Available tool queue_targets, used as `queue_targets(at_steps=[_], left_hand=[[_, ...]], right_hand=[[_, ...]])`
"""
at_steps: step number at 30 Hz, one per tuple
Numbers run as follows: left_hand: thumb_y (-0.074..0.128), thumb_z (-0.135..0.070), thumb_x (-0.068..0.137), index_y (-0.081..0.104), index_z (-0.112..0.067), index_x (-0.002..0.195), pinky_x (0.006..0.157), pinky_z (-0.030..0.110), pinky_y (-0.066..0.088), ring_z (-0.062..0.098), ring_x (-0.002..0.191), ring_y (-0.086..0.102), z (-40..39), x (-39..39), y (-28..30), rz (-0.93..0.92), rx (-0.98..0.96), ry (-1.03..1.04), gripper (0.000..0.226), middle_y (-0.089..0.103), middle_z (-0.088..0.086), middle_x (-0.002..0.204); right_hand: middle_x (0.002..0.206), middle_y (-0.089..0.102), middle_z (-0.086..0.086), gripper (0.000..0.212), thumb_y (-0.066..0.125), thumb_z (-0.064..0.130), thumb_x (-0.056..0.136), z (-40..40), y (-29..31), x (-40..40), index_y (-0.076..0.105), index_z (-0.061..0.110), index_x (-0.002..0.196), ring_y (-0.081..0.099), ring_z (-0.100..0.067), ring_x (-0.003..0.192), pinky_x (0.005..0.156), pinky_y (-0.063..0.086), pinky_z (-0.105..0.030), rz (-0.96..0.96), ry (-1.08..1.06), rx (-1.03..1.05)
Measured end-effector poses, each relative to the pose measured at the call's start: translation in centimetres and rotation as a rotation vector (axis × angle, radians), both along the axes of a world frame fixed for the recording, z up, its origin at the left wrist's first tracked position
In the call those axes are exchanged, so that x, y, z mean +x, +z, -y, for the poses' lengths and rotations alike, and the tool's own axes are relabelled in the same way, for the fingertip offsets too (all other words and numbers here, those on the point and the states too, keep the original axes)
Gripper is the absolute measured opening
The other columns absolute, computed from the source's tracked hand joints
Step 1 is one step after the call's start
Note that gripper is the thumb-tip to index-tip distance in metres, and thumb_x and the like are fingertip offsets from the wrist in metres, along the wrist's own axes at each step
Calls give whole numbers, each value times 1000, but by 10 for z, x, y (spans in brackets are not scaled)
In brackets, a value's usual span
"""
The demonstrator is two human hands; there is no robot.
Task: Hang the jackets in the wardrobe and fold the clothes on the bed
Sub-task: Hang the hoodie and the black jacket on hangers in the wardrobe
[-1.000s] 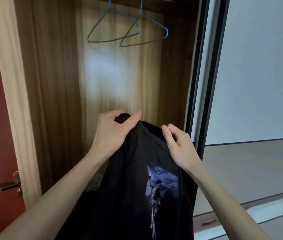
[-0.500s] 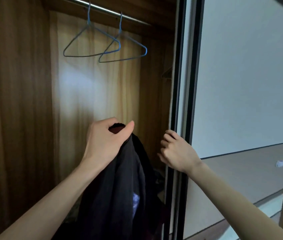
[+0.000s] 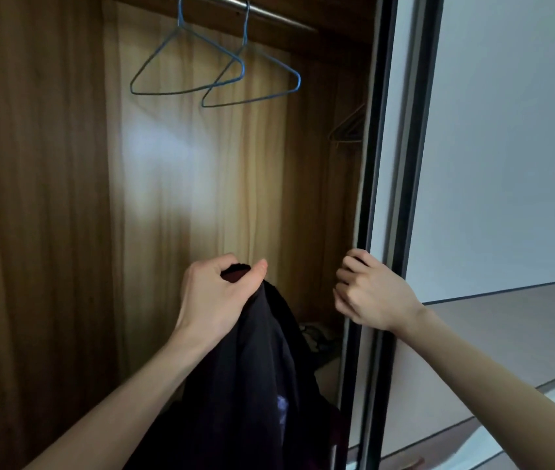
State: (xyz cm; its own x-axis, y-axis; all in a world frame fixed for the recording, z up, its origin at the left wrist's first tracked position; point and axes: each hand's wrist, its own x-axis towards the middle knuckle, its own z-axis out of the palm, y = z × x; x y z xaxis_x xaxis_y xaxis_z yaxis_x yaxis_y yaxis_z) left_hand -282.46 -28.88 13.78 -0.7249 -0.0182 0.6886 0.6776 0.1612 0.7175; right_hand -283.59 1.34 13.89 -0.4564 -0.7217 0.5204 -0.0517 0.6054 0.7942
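i see my left hand (image 3: 215, 300) with fingers clamped on the black jacket (image 3: 252, 385), hanging inside the open wardrobe (image 3: 48, 198) below two blue hangers (image 3: 215, 72); right hand (image 3: 371, 293) fingers curl round the sliding door's edge (image 3: 367, 164).

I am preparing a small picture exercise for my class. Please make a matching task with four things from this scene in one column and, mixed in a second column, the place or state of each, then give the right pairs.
Column 1
1. left hand
2. right hand
3. blue wire hangers
4. dark garment

Column 2
A. hang bare on the metal rail
B. droops down, bunched at its top
C. fingers curled at the edge of the sliding door
D. pinches dark cloth at its top

Pairs: 1-D, 2-C, 3-A, 4-B
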Motion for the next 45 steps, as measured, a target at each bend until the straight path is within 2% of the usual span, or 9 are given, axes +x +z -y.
queue_targets(at_steps=[5,11,16,21,30,35,39,42,45], left_hand=[[79,-44,87,55,-3,59,57,31,40,19,54,52,-14,-7,-7,18,-31,21,55,57,19,61],[75,-50,82,49,-3,61,57,31,36,17,54,44,-27,-15,-12,49,-70,73,58,44,11,55],[79,-38,88,54,-1,61,53,27,38,18,53,51,-33,-16,-1,67,-81,90,52,55,24,64],[78,-41,88,61,3,68,55,29,43,36,62,64,-44,-18,7,83,-90,122,51,63,25,71],[81,-38,88,60,1,63,56,37,50,44,70,66,-52,-14,27,64,-89,167,51,64,24,68],[80,-34,89,67,-1,63,58,30,50,27,57,65,-44,-9,45,72,-89,189,44,68,20,65],[80,-34,90,64,3,65,57,30,48,21,52,60,-43,-10,63,54,-96,223,47,64,24,65],[79,-35,91,59,0,60,59,30,46,19,51,56,-43,-12,79,23,-125,272,51,59,22,60],[78,-39,91,55,-6,54,58,30,43,16,49,51,-40,-16,95,18,-165,346,54,51,10,53]], right_hand=[[76,68,-5,42,49,27,101,-18,-1,0,76,11,72,58,-27,86,110,38,-44,-5,-15,-15],[82,70,-5,44,47,26,105,-45,-3,-5,77,10,78,58,-28,89,111,39,-45,9,-48,-29],[81,70,-5,43,48,27,104,-73,-4,-6,78,11,78,59,-28,90,111,38,-44,-9,-47,-27],[76,67,-4,43,48,26,104,-99,-2,-9,75,11,74,57,-28,86,109,41,-45,-18,-20,-61],[74,68,-3,45,48,29,101,-141,-2,-11,74,13,68,59,-27,86,107,41,-46,-22,-28,-72],[69,69,-5,51,44,33,99,-153,-4,-21,74,12,64,63,-29,85,105,38,-46,-81,-43,-94],[67,68,-9,56,42,34,100,-158,-7,-29,73,11,60,65,-32,82,101,40,-48,-128,-44,-112],[65,64,-7,52,44,32,101,-141,5,-35,71,13,61,62,-29,72,93,41,-46,-171,36,-202],[69,64,-3,44,48,28,103,-95,40,-42,71,14,68,60,-24,72,89,45,-44,-195,191,-351]])
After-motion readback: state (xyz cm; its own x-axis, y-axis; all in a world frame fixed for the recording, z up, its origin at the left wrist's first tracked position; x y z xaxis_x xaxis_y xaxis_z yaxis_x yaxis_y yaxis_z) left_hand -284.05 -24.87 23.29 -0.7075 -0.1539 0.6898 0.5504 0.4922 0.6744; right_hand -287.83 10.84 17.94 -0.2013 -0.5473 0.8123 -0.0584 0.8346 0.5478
